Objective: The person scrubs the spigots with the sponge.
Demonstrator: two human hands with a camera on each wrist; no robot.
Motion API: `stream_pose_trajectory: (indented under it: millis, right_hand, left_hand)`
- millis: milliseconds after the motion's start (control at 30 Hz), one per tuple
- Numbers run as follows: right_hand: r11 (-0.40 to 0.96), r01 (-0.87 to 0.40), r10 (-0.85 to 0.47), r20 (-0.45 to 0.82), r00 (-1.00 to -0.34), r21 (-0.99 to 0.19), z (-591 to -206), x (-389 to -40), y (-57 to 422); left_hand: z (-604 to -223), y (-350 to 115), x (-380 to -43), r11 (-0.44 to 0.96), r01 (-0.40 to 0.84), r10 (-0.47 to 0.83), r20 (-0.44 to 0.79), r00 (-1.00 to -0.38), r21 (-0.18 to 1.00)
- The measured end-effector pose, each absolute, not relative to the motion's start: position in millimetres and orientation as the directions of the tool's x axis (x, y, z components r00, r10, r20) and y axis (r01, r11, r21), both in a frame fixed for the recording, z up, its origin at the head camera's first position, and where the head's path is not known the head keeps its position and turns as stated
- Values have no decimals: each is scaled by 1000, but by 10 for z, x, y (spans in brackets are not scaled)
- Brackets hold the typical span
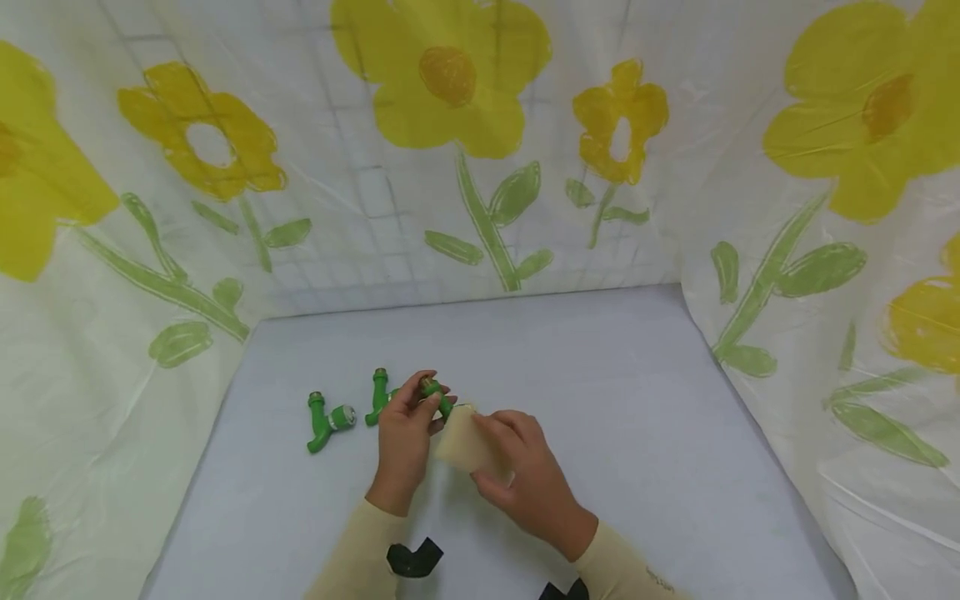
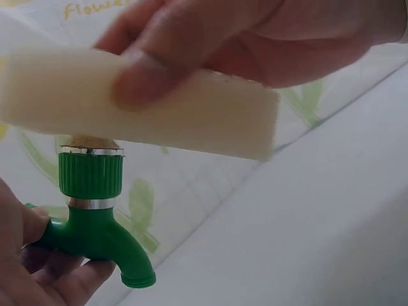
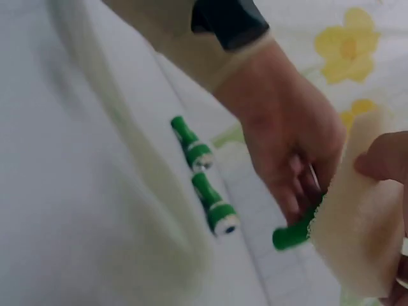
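My left hand (image 1: 408, 421) grips a green plastic tap (image 1: 437, 397) above the table; the tap (image 2: 95, 217) shows a ribbed green collar, a silver ring and a downturned spout. My right hand (image 1: 517, 467) pinches a pale cream sponge (image 1: 467, 440), and the sponge (image 2: 146, 105) lies against the top of the tap's collar. From the right wrist view the sponge (image 3: 357, 223) covers most of the tap (image 3: 293, 234), only its spout end sticking out.
Two more green taps (image 1: 324, 419) (image 1: 378, 397) lie on the grey table (image 1: 637, 417) left of my hands, seen as taps (image 3: 191, 145) (image 3: 215, 205) from the right wrist. Flower-printed plastic sheeting (image 1: 450, 150) walls in the table at back and sides.
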State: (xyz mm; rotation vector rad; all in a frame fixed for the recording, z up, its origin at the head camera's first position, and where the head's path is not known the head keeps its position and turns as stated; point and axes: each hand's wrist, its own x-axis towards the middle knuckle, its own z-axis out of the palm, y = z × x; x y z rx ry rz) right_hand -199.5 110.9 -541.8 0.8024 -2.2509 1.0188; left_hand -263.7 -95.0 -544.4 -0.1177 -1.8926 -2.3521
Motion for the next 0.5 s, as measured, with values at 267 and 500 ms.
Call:
stream_pose_trajectory:
  millis: [267,500]
  right_hand:
    - [563,-653,-197,685,-701,-507,-5403,-2116,1146]
    - [545,-660,-261,643,-720,-518,-5471,-2076,1136]
  left_hand:
    - [-5419,-932,-2587,-117,127,31,131,-991,985]
    - [-5402,-1022,-2644,-147,147,-43,142,-989,978]
